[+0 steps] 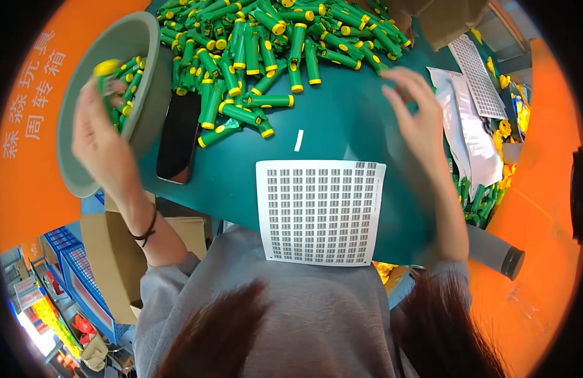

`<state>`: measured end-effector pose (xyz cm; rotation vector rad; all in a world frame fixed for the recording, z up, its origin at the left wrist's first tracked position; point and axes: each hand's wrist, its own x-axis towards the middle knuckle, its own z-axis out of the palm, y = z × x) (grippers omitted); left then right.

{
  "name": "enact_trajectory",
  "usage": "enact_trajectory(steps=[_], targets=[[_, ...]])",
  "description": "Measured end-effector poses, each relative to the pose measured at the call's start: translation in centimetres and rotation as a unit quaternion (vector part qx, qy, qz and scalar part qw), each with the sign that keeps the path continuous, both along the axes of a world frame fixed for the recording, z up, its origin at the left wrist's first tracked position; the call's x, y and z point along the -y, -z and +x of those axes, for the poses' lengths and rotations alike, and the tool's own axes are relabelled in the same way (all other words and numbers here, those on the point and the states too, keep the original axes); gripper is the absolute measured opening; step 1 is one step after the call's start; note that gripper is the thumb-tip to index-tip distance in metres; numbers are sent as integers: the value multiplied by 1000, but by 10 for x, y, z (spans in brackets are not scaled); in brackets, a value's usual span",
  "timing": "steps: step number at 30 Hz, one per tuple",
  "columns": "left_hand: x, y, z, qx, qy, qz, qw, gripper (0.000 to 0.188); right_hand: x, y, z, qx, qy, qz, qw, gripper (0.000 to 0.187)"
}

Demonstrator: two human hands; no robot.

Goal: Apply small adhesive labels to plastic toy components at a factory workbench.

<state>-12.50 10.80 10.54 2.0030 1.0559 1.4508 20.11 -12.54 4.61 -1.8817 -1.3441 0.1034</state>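
Note:
My left hand [105,135], smeared by motion, is over the near side of a grey-green basin [154,44]. Its fingers are round a green plastic tube with a yellow cap [106,67]. Inside the basin lie several similar green tubes [132,84]. On the right, my right hand [418,113] is held above the table with thumb and fingers apart and nothing between them. Its fingertips come close to the edge of a large pile of green tubes with yellow ends [297,44]; whether they touch it I cannot tell. A sheet of small printed labels [321,212] lies in front of me.
A dark phone [178,138] lies beside the basin on the green table [342,120]. A small white strip [299,140] is above the label sheet. White plastic bags [464,126] and another printed sheet [479,79] are at right. An open cardboard box [108,264] stands below left.

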Motion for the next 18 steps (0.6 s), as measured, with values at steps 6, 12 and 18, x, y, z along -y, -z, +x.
enact_trajectory(steps=[6,12,18], targets=[[55,23,45,-58,111,9,992,21,-71,61,85,195,58,-106,973,40],[136,83,106,-140,423,-104,889,16,-39,19,50,-119,21,-14,993,33],[145,114,131,-163,436,-18,885,17,38,8,-12,-520,43,83,849,35]])
